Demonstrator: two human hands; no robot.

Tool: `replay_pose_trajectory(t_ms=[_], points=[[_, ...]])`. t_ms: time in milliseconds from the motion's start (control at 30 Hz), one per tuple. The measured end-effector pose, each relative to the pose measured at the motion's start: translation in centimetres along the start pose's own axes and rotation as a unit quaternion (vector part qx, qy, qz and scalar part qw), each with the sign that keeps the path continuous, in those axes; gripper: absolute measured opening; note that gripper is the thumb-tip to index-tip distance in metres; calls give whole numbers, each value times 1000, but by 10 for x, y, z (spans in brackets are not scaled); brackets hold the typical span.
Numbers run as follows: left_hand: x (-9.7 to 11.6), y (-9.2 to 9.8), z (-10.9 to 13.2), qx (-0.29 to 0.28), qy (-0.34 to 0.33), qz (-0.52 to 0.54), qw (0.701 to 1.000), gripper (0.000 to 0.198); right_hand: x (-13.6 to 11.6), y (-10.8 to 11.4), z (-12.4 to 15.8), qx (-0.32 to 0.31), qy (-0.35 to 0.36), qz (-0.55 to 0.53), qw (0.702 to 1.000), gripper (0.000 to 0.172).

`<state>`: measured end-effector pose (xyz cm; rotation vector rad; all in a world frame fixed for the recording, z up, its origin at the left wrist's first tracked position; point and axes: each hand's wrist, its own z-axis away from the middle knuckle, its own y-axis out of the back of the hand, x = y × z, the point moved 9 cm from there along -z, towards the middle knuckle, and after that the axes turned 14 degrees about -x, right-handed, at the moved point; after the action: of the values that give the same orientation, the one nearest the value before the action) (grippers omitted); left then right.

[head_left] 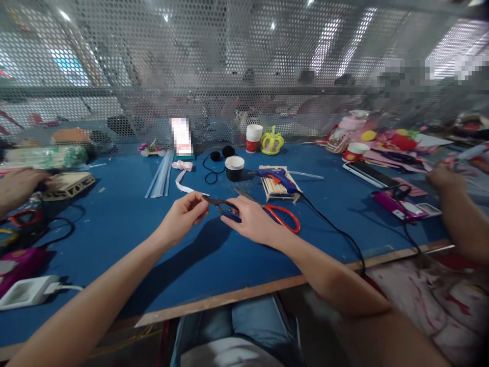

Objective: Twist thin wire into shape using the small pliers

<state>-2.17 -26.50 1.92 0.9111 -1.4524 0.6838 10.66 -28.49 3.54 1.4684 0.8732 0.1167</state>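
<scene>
tabletop (pixel 229 265) was covered in blue | pliers' grips (pixel 231 217) were coloured dark blue | scissors' handle (pixel 298 223) was coloured red | ribbon (pixel 185 188) was shown in white | glue gun (pixel 280 178) was coloured blue and orange | cup stack (pixel 253 137) was coloured red and white | grey screen (pixel 214 61) was patterned with round holes

The right hand (pixel 250 218) partly hides the red-handled scissors (pixel 297 223); the left edge crops a purple box (pixel 25 262).

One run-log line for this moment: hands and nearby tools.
left hand: pinching ribbon near pliers | right hand: holding pliers | scissors: partly hidden by right hand | glue gun: on stick rack
</scene>
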Motion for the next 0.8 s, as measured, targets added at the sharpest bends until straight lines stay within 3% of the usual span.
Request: replay_pose_trajectory(t_ms=[233, 433, 800], points=[[-4, 8, -1, 42, 2, 31, 999, 21, -7, 5, -8, -25, -9, 8, 1000, 28], [-1, 9, 1, 68, -19, 6, 998, 19, 2, 5, -2, 3, -24, -10, 1000, 33], [0, 0, 2, 33, -18, 22, 999, 16, 1, 3, 5, 17, 4, 15, 1000, 32]])
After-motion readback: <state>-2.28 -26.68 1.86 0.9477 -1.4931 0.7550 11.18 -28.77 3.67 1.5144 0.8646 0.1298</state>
